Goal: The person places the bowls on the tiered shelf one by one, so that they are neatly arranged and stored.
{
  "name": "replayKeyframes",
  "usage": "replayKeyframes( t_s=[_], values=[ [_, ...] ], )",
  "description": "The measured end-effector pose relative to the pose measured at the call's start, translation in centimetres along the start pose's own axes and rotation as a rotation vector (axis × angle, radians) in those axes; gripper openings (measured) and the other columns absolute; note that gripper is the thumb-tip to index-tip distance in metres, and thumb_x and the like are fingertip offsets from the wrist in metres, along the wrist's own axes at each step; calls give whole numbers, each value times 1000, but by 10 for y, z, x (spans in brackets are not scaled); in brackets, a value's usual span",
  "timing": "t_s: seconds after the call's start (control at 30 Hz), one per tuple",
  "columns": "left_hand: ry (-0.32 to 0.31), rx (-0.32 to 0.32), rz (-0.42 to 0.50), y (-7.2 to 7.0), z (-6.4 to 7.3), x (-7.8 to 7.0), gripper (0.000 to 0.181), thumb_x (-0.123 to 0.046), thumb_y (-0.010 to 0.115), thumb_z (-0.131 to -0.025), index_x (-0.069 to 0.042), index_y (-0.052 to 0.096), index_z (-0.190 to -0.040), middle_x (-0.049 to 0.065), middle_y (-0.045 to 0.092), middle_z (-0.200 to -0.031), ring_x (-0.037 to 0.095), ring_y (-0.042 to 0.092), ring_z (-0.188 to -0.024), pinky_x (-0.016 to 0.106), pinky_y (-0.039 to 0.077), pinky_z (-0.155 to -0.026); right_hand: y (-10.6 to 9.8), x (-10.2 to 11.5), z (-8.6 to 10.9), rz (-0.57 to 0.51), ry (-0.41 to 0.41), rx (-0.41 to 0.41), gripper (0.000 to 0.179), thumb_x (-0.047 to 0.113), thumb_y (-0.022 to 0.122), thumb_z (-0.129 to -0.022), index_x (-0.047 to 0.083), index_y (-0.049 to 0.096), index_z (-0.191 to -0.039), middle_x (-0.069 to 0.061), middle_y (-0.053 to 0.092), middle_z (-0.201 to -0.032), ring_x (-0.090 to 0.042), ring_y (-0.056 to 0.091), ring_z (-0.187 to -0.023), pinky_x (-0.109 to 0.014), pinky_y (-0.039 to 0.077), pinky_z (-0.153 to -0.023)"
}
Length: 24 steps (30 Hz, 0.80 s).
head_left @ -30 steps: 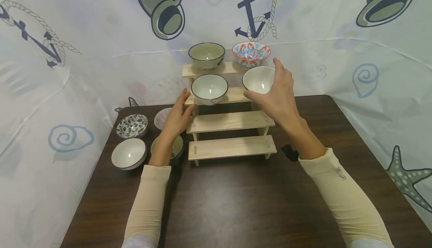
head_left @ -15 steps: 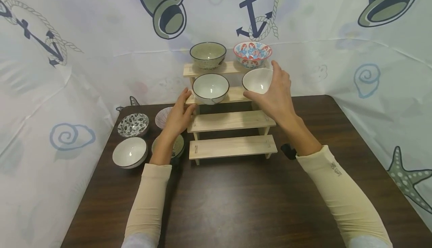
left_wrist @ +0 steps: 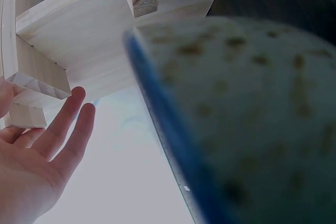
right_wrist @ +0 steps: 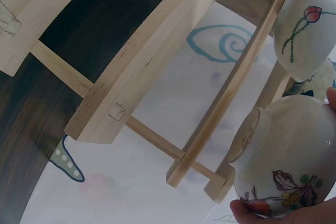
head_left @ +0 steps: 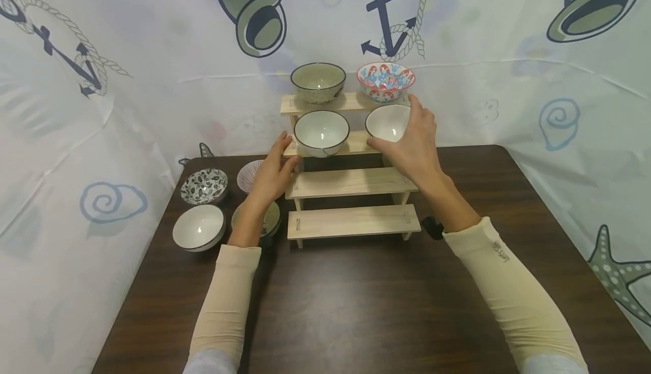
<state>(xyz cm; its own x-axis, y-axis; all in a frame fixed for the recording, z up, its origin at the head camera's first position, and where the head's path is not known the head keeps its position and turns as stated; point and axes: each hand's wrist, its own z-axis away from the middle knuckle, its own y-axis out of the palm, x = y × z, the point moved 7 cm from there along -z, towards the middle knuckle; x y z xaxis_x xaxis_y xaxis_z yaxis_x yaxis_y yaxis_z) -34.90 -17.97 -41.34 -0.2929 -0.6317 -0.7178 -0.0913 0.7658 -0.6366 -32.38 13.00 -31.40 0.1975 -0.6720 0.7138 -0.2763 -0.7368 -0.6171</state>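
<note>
My right hand [head_left: 414,145] grips a white dark-rimmed bowl [head_left: 385,125] between thumb and fingers at the right end of the stand's second board from the top. In the right wrist view that fruit-painted bowl [right_wrist: 286,156] shows its foot, apart from the board. My left hand [head_left: 272,173] is at that board's left end; the left wrist view shows thumb and fingers on either side of the wooden stand [left_wrist: 42,72], with two fingers extended. Beside it, a matching white bowl [head_left: 322,131] sits on the same board; its tulip-painted side [right_wrist: 307,30] shows in the right wrist view.
A green bowl [head_left: 317,83] and a red-and-blue patterned bowl [head_left: 385,82] occupy the top board. Left of the stand, the table [head_left: 356,306] bears a black-and-white bowl [head_left: 203,186], a white bowl [head_left: 198,227], a pinkish ribbed bowl [head_left: 248,176] and a greenish bowl [head_left: 272,218] partly behind my left arm.
My right hand and its bowl have shifted slightly left and lower relative to the stand. My left hand keeps its place at the stand, and the head view has turned a little.
</note>
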Motion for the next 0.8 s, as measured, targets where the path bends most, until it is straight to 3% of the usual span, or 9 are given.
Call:
replayKeyframes(
  t_s=[0.47,0.8],
  values=[
    [15,-3,8,0,2,-1,62,-38,53,-108,-16,32,-162,-2,20,-174,35,61,-133,56,42,-115,11,-3,-3,-11,-1,-12,116,41,88,-76,14,18,-165,-28,32,-156,-40,32,-143,-62,41,-113],
    [18,-2,-3,-2,5,-2,62,-37,53,-108,-15,32,-162,0,20,-174,36,59,-135,57,42,-115,19,-6,-2,-13,15,-1,118,44,86,-77,15,14,-166,-28,28,-159,-42,30,-145,-63,38,-115]
  ],
)
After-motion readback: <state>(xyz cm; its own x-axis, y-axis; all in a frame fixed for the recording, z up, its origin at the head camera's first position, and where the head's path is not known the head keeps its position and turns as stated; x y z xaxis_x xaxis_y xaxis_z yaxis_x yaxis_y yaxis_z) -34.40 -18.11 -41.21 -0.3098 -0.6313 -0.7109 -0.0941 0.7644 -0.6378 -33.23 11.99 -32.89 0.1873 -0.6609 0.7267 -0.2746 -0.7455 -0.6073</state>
